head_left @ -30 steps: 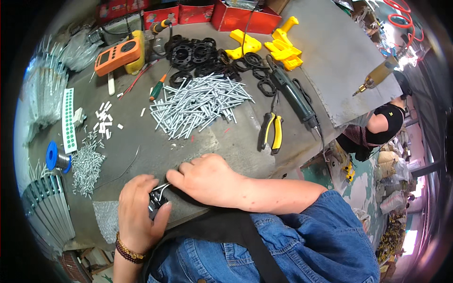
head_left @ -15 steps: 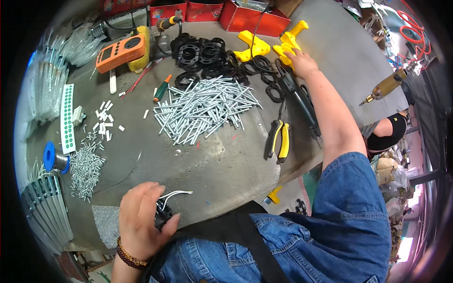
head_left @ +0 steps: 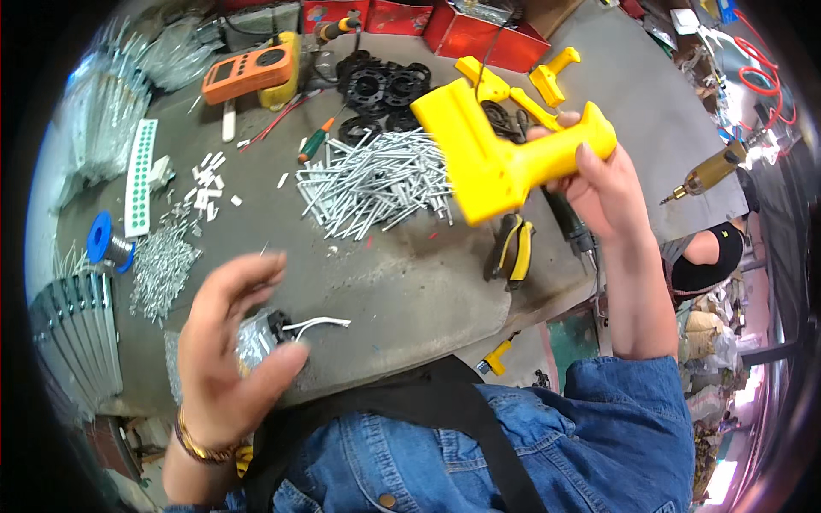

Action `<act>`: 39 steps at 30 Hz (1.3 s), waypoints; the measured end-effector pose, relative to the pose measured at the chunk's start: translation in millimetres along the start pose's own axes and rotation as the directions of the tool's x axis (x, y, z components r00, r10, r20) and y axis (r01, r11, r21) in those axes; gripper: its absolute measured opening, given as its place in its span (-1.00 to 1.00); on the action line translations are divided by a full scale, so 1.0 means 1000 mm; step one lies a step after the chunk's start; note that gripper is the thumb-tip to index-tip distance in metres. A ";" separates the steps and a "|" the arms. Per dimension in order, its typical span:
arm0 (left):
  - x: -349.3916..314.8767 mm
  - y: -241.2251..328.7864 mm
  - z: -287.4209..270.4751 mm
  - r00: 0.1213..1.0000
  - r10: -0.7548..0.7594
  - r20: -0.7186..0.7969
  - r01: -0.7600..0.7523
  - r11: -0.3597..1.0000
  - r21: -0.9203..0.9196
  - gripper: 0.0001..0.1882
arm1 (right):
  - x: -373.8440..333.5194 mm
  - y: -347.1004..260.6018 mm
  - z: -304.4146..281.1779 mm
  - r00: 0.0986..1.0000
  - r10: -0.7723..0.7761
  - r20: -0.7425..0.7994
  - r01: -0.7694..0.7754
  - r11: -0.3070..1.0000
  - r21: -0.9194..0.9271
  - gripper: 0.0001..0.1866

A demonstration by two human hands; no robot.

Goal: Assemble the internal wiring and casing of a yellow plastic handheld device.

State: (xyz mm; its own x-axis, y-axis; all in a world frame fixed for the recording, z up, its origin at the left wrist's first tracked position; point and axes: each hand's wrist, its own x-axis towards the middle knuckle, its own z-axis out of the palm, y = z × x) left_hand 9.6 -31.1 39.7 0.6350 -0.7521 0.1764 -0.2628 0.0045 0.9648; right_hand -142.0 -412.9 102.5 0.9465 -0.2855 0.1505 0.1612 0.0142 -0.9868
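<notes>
My right hand (head_left: 611, 192) grips a yellow pistol-shaped plastic housing (head_left: 483, 158) by its handle, raised above the right side of the bench. The wide end of the housing points left and hides part of a pile of long silver rods (head_left: 368, 184). My left hand (head_left: 235, 342) is open, thumb and fingers apart, at the near left. By its thumb lies a small black part (head_left: 280, 325) with white wires (head_left: 323, 323) sticking out to the right. Clear plastic wrap (head_left: 252, 338) shows between the fingers and the black part.
Yellow-handled pliers (head_left: 519, 252) lie below the raised housing. More yellow housings (head_left: 556, 77) and black rings (head_left: 368, 85) are at the back. Small screws (head_left: 162, 261) and a blue solder spool (head_left: 99, 239) sit left. A power screwdriver (head_left: 705, 171) hangs at right.
My right hand has picked up a yellow housing from the back and brought it nearer. My left hand has let go of the black part and opened.
</notes>
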 end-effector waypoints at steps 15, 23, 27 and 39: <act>-0.023 -0.014 0.005 0.979 -0.194 -0.063 0.036 0.469 -0.882 -0.55 | 0.036 0.098 0.065 0.940 -0.002 0.340 0.339 -0.080 -0.938 -0.55; -0.029 -0.018 -0.004 0.975 -0.205 -0.081 0.028 0.480 -0.877 -0.55 | 0.037 0.091 0.062 0.851 -0.318 0.417 0.451 0.037 -0.892 -0.84; -0.032 -0.021 -0.005 0.975 -0.202 -0.096 0.026 0.530 -0.848 -0.55 | 0.039 0.083 0.061 0.975 -0.215 0.054 0.151 0.468 -0.871 -0.79; -0.032 -0.015 -0.003 0.941 -0.292 -0.171 0.016 0.543 -0.840 -0.52 | -0.015 0.083 0.082 0.986 -0.095 0.136 0.164 0.468 -0.869 -0.87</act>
State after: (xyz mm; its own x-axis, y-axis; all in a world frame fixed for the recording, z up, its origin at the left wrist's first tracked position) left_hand -4.8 -4.9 19.7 0.7987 -0.5960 -0.0826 0.4774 0.5441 0.6900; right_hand -120.2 -328.3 23.6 0.9562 -0.1527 0.2499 -0.0118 -0.8726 -0.4883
